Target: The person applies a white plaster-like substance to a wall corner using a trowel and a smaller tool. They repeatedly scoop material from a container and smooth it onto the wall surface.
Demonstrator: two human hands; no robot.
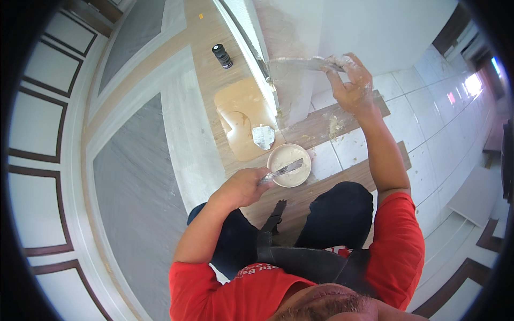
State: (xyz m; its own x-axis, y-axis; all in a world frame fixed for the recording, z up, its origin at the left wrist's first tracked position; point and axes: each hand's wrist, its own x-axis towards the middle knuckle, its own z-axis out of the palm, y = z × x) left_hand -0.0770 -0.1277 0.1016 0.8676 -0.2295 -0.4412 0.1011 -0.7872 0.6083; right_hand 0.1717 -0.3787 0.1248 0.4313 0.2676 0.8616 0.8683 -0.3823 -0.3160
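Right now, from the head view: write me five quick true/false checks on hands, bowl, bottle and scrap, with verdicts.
1. The left hand holds a narrow putty knife. True.
2. The right hand is empty. False: the right hand holds a wide flat blade.
3. The round bowl is upside down. False: the round bowl is open side up, pale material inside.
4. A pale scrap lies on the tan sheet. True.
5. The black bottle touches the bowl. False: they are apart.

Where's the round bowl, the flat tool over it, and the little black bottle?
Round bowl (309,168): head view, on its right rim.
Flat tool (289,167): head view, on its blade.
Black bottle (223,58): head view, on its side.
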